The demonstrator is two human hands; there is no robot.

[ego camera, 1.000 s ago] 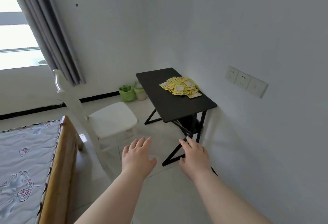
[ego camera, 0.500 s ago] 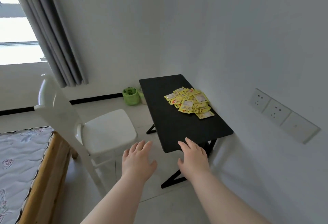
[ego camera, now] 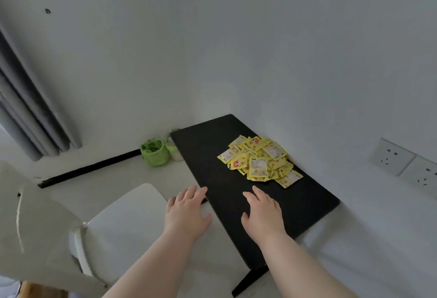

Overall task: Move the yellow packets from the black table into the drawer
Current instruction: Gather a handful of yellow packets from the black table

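A heap of several yellow packets (ego camera: 259, 161) lies on the black table (ego camera: 208, 156), toward its wall side. My right hand (ego camera: 261, 215) hovers over the table's near half, fingers straight, a short way before the heap. Over the table's left edge is my left hand (ego camera: 188, 212), also with straight fingers and holding nothing. No drawer is in view.
A white chair (ego camera: 113, 224) stands left of the table, close to my left arm. A green bin (ego camera: 155, 152) and a pale pot (ego camera: 173, 150) sit on the floor behind it. Wall sockets (ego camera: 402, 164) are at the right, a grey curtain (ego camera: 26, 118) at the left.
I have come closer to the table; it now fills the middle of the view. Both hands have reached forward from in front of the table to above its near part. The bed has left the view.
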